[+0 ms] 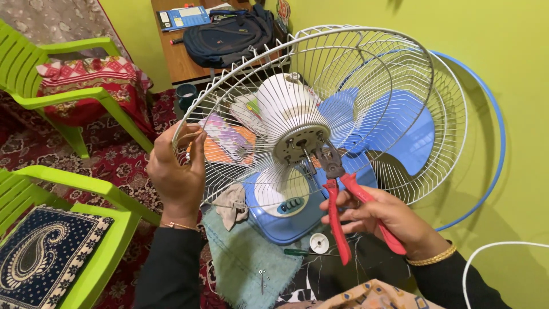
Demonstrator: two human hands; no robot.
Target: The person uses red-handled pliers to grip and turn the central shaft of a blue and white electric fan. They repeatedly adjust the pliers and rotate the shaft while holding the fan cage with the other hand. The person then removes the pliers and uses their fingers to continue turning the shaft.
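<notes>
Two hands at work on a white fan guard

My left hand (177, 171) is clenched on the rim of the wire guard (366, 74); my right hand (380, 220) is grasping red-handled pliers (343, 194), their tip at the round hub (301, 144) in the middle, above the blue fan base (286, 220).

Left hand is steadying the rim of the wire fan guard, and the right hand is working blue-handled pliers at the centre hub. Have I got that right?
Not quite: the pliers in the right hand have red handles, not blue, as the head view shows. The rest holds: the left hand grips the wire fan guard at its rim, and the plier jaws sit at the centre hub.
</notes>
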